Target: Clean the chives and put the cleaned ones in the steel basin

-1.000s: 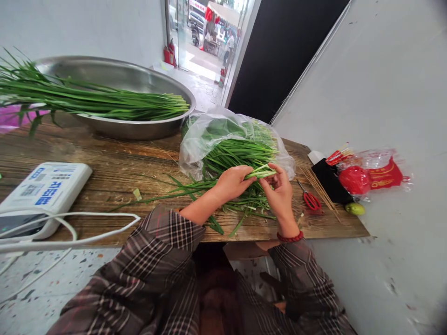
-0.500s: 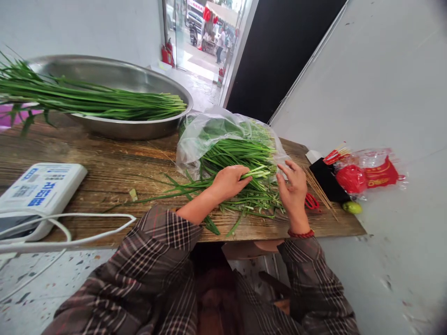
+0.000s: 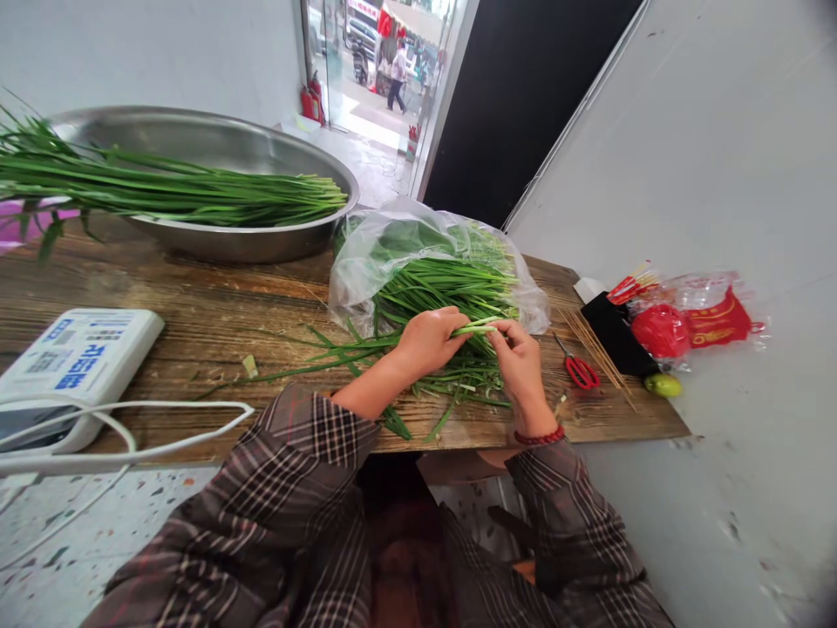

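Observation:
My left hand (image 3: 432, 338) is closed round a few garlic chives (image 3: 474, 327), their pale ends poking out to the right. At those ends, my right hand (image 3: 519, 362) pinches the stalks between thumb and fingers. Just behind both hands, a clear plastic bag (image 3: 366, 266) lies with a thick bunch of chives (image 3: 445, 283) showing at its open side. Loose leaves and trimmings (image 3: 451, 384) are scattered on the wooden table (image 3: 235, 296) under my hands. To the right of my right hand rest red-handled scissors (image 3: 581, 371).
A large steel basin (image 3: 248, 240) with a long bunch of chives across it stands back left. A white boxy device (image 3: 85, 366) and white cables (image 3: 183, 427) lie left. Thin sticks (image 3: 602, 358), a black item (image 3: 615, 336), red packets (image 3: 712, 323) and a green fruit (image 3: 663, 385) sit by the right wall.
My right hand has moved left from beside the bag and closed on the pale chive ends. The scissors now show fully. My left hand keeps its hold.

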